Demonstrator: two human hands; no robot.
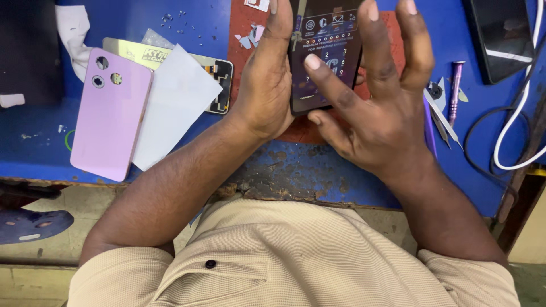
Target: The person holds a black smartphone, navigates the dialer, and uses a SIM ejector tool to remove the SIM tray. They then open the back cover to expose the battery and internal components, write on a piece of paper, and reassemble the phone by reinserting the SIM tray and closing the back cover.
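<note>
Dark-glassed phone screen panel stands over the red mat, your left hand clamping its left edge to steady it while your right hand, fingers spread open, presses a thumb onto its face.

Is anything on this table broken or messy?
Yes. The blue table's front edge is chipped, its paint worn to rusty patches near the person's wrists. Small glass-like shards lie scattered at the top, beyond the pink phone back cover. White scraps litter the red mat.
</note>
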